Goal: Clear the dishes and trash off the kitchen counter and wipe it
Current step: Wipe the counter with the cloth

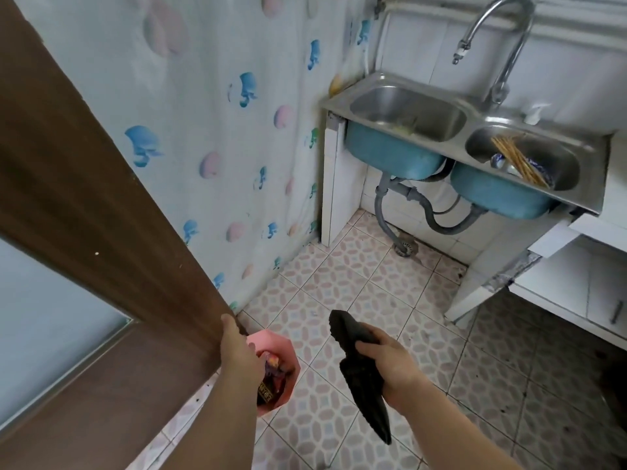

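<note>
Dishes (500, 161) sat in the sink's (471, 111) right basin at two o'clock. At eight, the left hand's (237, 351) fingers curled round the brown door's (84, 198) edge; a pink bin (288, 354) stood at six; the right hand's (390, 364) fingers gripped a dark cloth (363, 385).

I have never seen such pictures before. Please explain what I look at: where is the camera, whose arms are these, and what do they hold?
There is no machine here. One camera sits on a person's head and looks down, so both arms are that person's own. The left hand holds the edge of the brown door. The right hand grips a dark cloth. On the tiled floor, partly behind the left arm, stands a pink bin with trash in it. Further back is a steel double sink; its right basin holds chopsticks.
</note>
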{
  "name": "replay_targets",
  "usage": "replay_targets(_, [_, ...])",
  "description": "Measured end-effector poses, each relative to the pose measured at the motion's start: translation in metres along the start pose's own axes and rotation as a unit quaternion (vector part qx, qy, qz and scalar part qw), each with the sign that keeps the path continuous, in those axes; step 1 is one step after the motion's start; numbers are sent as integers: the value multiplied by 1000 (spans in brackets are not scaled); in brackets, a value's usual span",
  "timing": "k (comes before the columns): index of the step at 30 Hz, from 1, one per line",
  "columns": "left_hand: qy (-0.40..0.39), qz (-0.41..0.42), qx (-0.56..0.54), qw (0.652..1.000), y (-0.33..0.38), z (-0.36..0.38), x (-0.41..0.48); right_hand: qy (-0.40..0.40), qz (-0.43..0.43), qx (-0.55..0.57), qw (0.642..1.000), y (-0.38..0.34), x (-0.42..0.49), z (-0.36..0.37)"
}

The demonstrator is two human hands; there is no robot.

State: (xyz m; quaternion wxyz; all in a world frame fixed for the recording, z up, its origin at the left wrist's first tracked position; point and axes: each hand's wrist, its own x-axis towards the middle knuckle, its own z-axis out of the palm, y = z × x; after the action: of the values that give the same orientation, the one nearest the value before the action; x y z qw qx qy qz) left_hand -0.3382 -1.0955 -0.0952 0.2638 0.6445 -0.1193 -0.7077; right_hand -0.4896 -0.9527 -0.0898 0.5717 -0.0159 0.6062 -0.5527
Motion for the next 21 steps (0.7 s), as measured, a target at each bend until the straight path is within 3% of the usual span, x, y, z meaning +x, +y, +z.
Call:
replay_targets(8, [-144, 12, 186, 972, -29, 60, 2, 37, -34, 57, 997, -24, 2, -26])
replay_targets(15, [-321, 23, 349, 880, -91, 170, -67, 103, -101, 142, 979, -60, -31, -98])
replay_targets(19, [-379, 47, 408, 829, -126, 218, -118, 138, -149, 209, 957, -74, -50, -148])
replay_targets(21, [-385, 62, 419, 820, -142, 236, -130, 146, -163, 229, 949, -83, -58, -167])
